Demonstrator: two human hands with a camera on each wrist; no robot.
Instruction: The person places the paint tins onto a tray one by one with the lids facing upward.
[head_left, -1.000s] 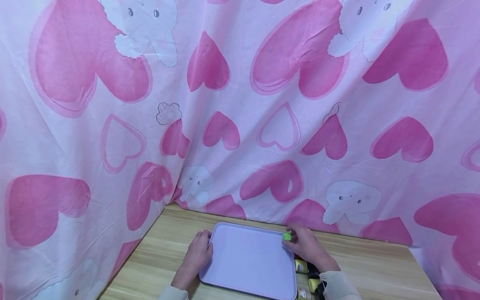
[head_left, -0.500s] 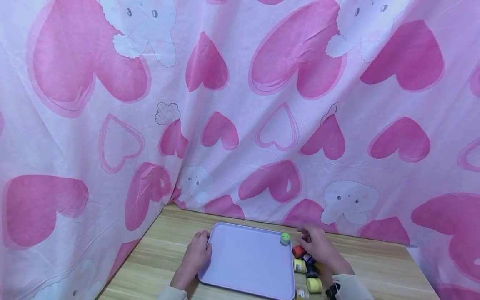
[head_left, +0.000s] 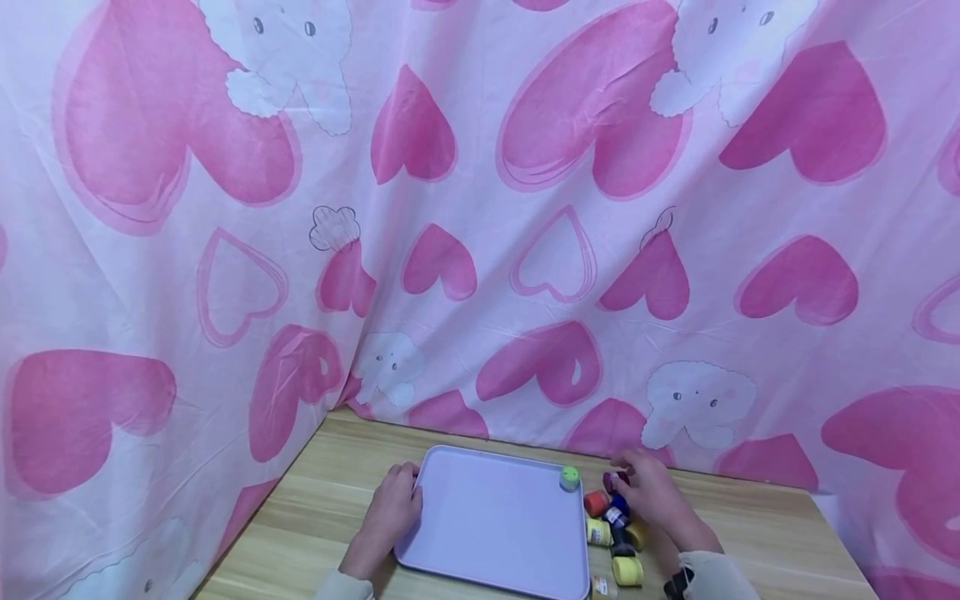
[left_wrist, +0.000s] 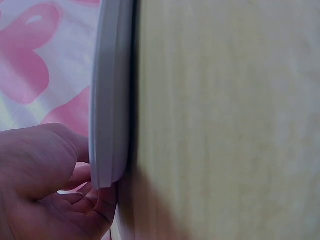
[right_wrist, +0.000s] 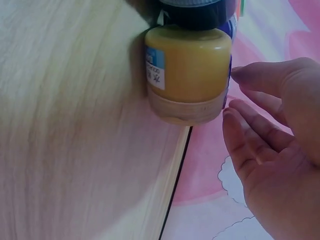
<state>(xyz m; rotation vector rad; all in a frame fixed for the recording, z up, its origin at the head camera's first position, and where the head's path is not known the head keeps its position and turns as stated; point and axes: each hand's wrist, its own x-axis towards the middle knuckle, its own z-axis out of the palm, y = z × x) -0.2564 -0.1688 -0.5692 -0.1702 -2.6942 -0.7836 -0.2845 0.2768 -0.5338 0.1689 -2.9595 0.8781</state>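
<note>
My left hand (head_left: pixel 395 504) grips the left rim of a pale lilac tray (head_left: pixel 495 525). In the left wrist view, the thumb side of that hand (left_wrist: pixel 45 185) is at the tray's edge (left_wrist: pixel 107 95) and its fingers curl beneath. On the tray's far right corner stands a small jar with a green lid (head_left: pixel 570 477). Just right of the tray, my right hand (head_left: pixel 655 493) pinches a purple paint jar (head_left: pixel 617 482) between thumb and fingers. In the right wrist view, an ochre paint jar (right_wrist: pixel 190 75) covers most of what the right fingertips touch.
Beside the tray's right edge lie a red jar (head_left: pixel 597 502), a blue jar (head_left: pixel 617 514), a black jar (head_left: pixel 622 542) and several yellowish ones, including a yellow jar (head_left: pixel 627 571). A heart-patterned cloth (head_left: pixel 442 358) hangs behind the wooden table (head_left: pixel 765 542).
My right hand has let go of the green-lidded jar on the tray, moved right and taken hold of the purple jar. My left hand stays on the tray's rim.
</note>
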